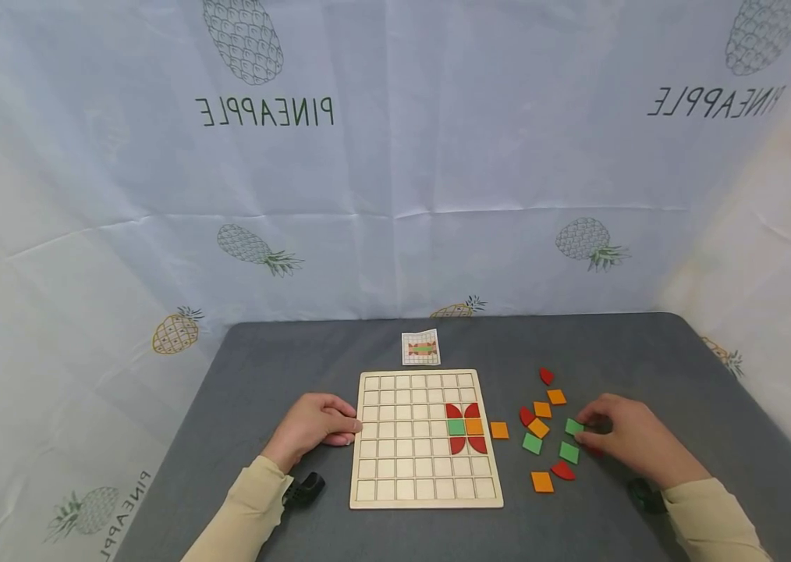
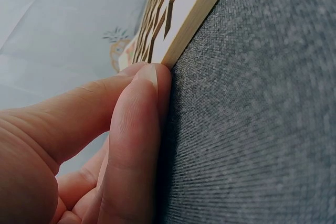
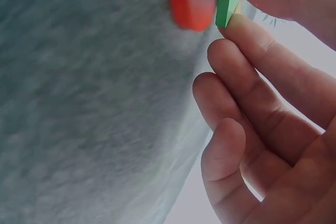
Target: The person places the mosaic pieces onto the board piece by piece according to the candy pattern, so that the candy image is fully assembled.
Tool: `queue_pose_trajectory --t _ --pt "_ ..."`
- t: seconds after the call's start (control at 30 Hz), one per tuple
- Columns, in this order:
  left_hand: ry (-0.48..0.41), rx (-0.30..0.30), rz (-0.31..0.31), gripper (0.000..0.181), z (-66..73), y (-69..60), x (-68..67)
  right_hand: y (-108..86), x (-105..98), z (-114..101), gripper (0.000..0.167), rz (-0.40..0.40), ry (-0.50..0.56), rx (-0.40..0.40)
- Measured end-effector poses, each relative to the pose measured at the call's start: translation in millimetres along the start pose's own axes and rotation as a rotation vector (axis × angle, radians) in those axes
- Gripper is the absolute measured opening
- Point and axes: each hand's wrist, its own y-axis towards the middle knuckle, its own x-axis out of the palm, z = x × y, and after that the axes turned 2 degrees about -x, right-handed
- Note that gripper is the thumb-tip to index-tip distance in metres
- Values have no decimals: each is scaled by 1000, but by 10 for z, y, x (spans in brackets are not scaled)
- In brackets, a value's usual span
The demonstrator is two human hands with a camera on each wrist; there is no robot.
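Observation:
A pale wooden board (image 1: 406, 468) with a square grid lies flat on the table. My left hand (image 1: 314, 428) pinches its left edge; in the left wrist view the thumb (image 2: 137, 124) and forefinger meet at the board's rim (image 2: 191, 30). My right hand (image 1: 630, 439) holds a green square tile (image 1: 574, 426) between thumb and forefinger, and the right wrist view shows this green tile (image 3: 226, 3) edge-on. On the board's right side, red quarter-round pieces (image 1: 458, 446) stand above and below a green square (image 1: 455, 427) and an orange square (image 1: 473, 426).
Right of the board lie loose orange squares (image 1: 542, 481), green squares (image 1: 569, 453) and red pieces (image 1: 563, 471). One red piece (image 1: 595, 451) is partly hidden under my right hand. Behind the board is a small pattern card (image 1: 420, 348). A pineapple-print curtain (image 1: 395, 257) borders the grey table (image 1: 297, 351).

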Motion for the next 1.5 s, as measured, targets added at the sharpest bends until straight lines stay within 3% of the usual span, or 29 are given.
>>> queue_pose_trajectory --t 0.37,0.67,0.97,1.2,1.5 --pt "2 5 15 33 -20 -11 -6 208 31 -326 21 42 19 -86" --pt "0 -2 13 35 -17 -26 -9 474 198 -811 15 11 64 -97" --pt "9 1 11 34 3 -24 7 636 384 -1316 17 1 98 -201" --pt "-2 0 -3 34 11 -18 24 673 582 -1509 15 -16 66 -263" --pt "-10 -6 2 34 9 -9 22 653 664 -1634 15 14 13 -362"
